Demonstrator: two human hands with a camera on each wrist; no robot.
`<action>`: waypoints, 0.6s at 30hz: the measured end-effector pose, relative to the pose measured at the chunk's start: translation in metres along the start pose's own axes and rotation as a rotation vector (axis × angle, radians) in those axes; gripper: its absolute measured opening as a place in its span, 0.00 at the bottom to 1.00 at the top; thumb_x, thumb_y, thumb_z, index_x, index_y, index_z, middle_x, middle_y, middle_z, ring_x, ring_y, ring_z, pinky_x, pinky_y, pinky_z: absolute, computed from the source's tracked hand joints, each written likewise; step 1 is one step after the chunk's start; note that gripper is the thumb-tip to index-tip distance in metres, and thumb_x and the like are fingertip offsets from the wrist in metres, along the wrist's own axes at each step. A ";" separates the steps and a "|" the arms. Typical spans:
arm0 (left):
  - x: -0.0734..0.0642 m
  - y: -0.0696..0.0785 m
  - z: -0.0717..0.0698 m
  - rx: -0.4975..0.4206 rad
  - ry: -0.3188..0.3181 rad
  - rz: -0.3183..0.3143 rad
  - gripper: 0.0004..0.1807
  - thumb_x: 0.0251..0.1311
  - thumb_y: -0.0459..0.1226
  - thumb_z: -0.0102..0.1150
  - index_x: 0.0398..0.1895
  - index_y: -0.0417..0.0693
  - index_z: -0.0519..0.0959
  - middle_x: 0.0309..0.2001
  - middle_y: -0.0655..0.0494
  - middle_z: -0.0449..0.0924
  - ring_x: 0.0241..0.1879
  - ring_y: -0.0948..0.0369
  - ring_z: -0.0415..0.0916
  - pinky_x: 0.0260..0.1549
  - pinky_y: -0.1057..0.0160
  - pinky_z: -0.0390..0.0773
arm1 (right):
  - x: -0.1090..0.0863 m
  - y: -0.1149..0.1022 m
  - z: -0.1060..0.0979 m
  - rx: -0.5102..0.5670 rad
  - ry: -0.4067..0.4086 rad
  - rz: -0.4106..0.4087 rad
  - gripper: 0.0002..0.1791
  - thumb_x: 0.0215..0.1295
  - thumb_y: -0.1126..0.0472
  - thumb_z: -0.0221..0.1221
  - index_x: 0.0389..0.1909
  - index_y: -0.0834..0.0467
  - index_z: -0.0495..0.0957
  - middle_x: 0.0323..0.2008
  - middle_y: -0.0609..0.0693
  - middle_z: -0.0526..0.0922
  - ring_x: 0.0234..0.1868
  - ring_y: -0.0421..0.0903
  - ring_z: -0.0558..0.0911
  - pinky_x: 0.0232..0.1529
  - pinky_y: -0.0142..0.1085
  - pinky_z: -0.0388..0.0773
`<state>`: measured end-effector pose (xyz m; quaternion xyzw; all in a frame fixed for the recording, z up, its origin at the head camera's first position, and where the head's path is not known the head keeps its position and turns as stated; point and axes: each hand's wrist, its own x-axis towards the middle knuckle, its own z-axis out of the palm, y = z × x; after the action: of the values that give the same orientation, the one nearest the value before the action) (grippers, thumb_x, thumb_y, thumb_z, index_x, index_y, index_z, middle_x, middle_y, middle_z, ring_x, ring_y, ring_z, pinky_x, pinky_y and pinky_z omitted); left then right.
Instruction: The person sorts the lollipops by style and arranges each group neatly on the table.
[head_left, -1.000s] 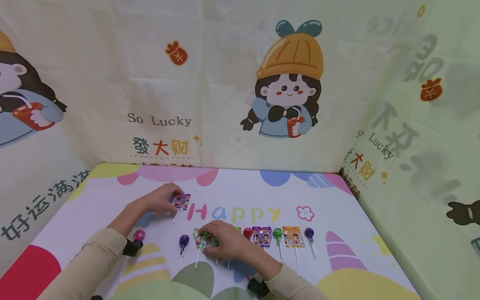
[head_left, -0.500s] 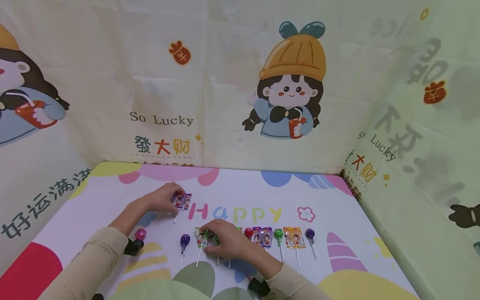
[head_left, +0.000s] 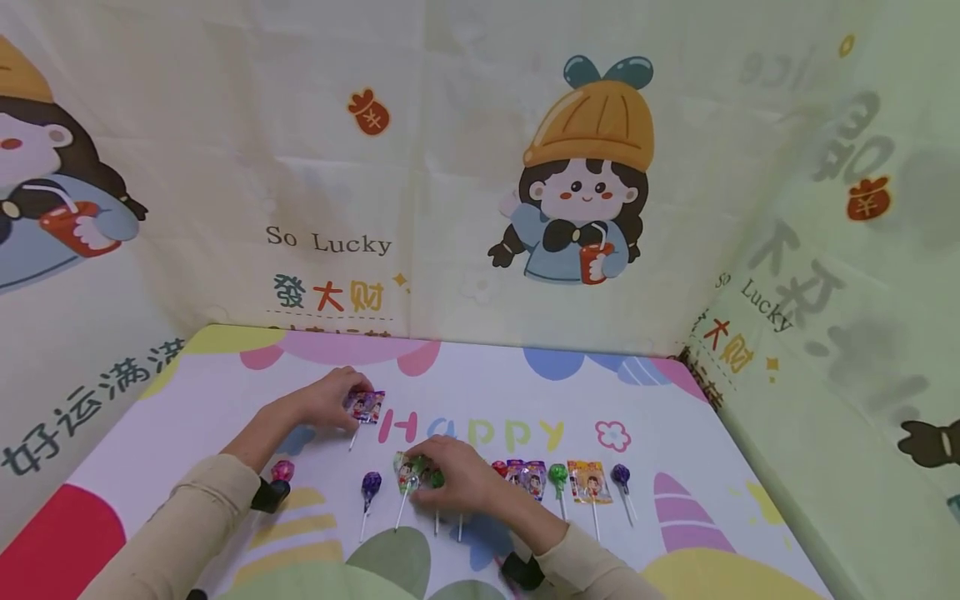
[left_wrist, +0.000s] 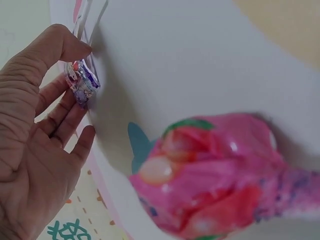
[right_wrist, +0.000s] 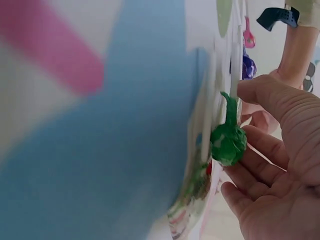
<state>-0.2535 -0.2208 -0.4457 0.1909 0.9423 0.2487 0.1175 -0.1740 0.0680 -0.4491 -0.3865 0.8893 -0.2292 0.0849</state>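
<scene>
Nearest at the left, shows a pink lollipop [head_left: 282,472] lying just beside the black wrist strap [head_left: 270,496]. At the middle, reaches into the lollipop row from the near side. With the right hand [head_left: 461,475], pinches a green packet lollipop [head_left: 406,469] between thumb and fingertips, as far as can be judged, probably by the wrapper's side to leave the stick free. Arches that hand over a green ball lollipop [right_wrist: 229,144], perhaps to avoid knocking it; hides most of the next piece, with only a white stick [head_left: 461,527] visible.

Left of the grip, has a dark purple ball lollipop [head_left: 371,483]. Rightward, lines up a partly covered red ball lollipop [head_left: 499,467], a second purple packet [head_left: 527,477], another green ball [head_left: 558,475], an orange packet [head_left: 590,481] and a last purple ball [head_left: 621,475], sticks turned nearward, likely for easy picking up.

Farther off, grasps a purple packet lollipop [head_left: 367,406] in the left hand [head_left: 330,402], thumb against fingers, probably to steady the wrapper. Cannot tell whether lifted or touching the table [head_left: 480,383]. Beyond, meets a printed backdrop [head_left: 450,183].
</scene>
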 end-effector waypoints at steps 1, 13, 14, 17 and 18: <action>0.000 0.000 0.000 -0.001 -0.001 -0.004 0.32 0.47 0.37 0.79 0.57 0.43 0.77 0.53 0.48 0.73 0.56 0.49 0.69 0.64 0.41 0.71 | 0.000 0.000 -0.001 0.000 0.005 -0.002 0.28 0.61 0.52 0.72 0.62 0.53 0.79 0.55 0.44 0.82 0.56 0.37 0.79 0.60 0.33 0.76; -0.001 0.002 0.000 0.010 0.001 0.000 0.34 0.46 0.38 0.79 0.59 0.44 0.76 0.52 0.48 0.72 0.56 0.49 0.68 0.63 0.41 0.73 | 0.012 0.003 -0.014 0.034 0.034 -0.007 0.29 0.63 0.53 0.71 0.64 0.52 0.77 0.59 0.46 0.81 0.60 0.40 0.78 0.63 0.36 0.75; 0.000 0.001 0.000 0.012 0.001 -0.004 0.34 0.46 0.38 0.80 0.59 0.45 0.76 0.52 0.49 0.72 0.56 0.49 0.68 0.62 0.41 0.73 | 0.014 0.003 -0.014 0.037 0.034 -0.007 0.29 0.63 0.53 0.71 0.65 0.52 0.77 0.59 0.45 0.81 0.60 0.40 0.78 0.63 0.36 0.75; 0.001 0.000 0.002 0.018 0.000 -0.012 0.35 0.46 0.38 0.80 0.59 0.45 0.76 0.52 0.49 0.72 0.56 0.49 0.68 0.62 0.41 0.73 | 0.020 0.005 -0.016 0.032 0.039 -0.025 0.30 0.63 0.54 0.70 0.66 0.52 0.76 0.59 0.46 0.81 0.61 0.41 0.78 0.64 0.37 0.75; 0.001 -0.001 0.002 0.018 0.000 -0.018 0.35 0.46 0.39 0.80 0.60 0.45 0.76 0.53 0.49 0.72 0.56 0.49 0.68 0.63 0.41 0.73 | 0.022 0.005 -0.016 0.028 0.040 -0.031 0.30 0.63 0.54 0.70 0.66 0.53 0.76 0.59 0.46 0.81 0.61 0.42 0.78 0.64 0.38 0.74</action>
<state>-0.2541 -0.2200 -0.4480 0.1834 0.9462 0.2392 0.1181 -0.1979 0.0606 -0.4370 -0.3942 0.8815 -0.2507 0.0689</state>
